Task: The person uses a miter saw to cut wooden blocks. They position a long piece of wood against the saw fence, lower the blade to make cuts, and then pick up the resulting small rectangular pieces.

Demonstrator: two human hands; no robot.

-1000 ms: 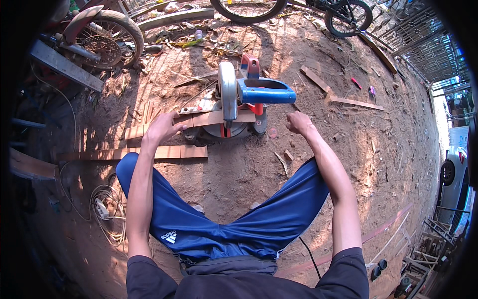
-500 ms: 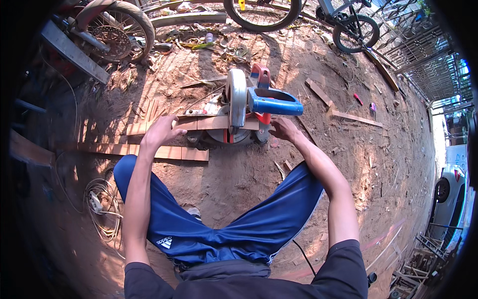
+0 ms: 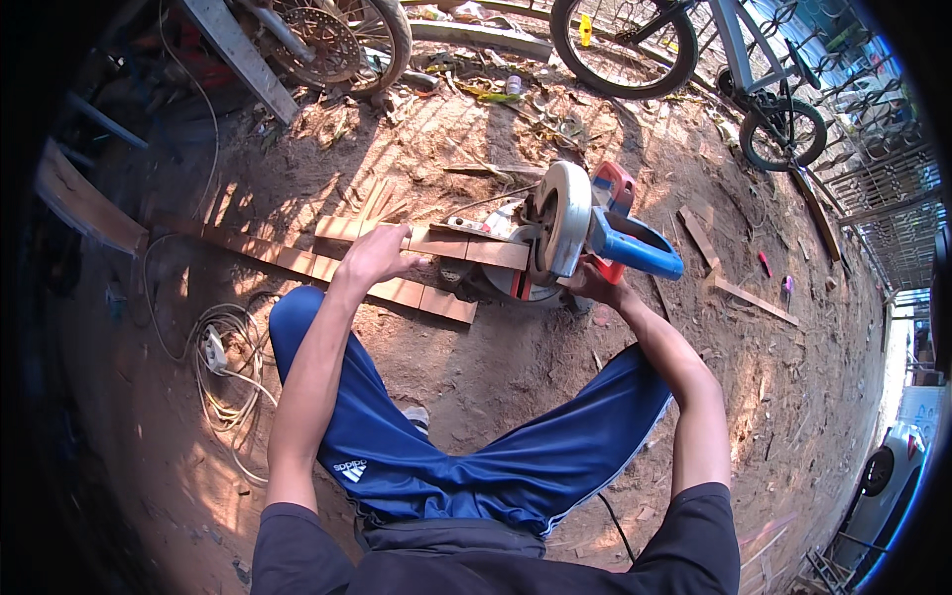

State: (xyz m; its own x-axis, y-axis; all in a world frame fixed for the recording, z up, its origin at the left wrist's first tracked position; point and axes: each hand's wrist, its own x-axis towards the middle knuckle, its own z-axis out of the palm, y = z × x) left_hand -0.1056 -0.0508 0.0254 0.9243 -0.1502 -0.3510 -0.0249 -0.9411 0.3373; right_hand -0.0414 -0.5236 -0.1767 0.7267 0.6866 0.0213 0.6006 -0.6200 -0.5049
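A miter saw [image 3: 563, 213] with a silver blade guard and a blue handle [image 3: 640, 246] stands on the dirt in front of me. A long reddish-brown wooden strip [image 3: 496, 254], marked with a cross line, lies across its base and runs to the guard. My left hand [image 3: 375, 258] is closed over this strip left of the saw, fingers on the far side and thumb on the near side. Beneath the handle, close to the guard, is my right hand [image 3: 602, 286]; its fingertips are partly hidden by the saw.
More marked strips [image 3: 397, 292] lie on the ground at left. A coiled cable [image 3: 223, 367] with a white socket block rests by my left knee. Offcuts [image 3: 699, 238] are scattered at right. A bicycle [image 3: 635, 40] and a rusty motorcycle wheel [image 3: 342, 50] stand behind.
The view has turned, so the scene sits further right and tilted. My right hand has moved left, in toward the blade guard below the handle. My left hand stays on the strip.
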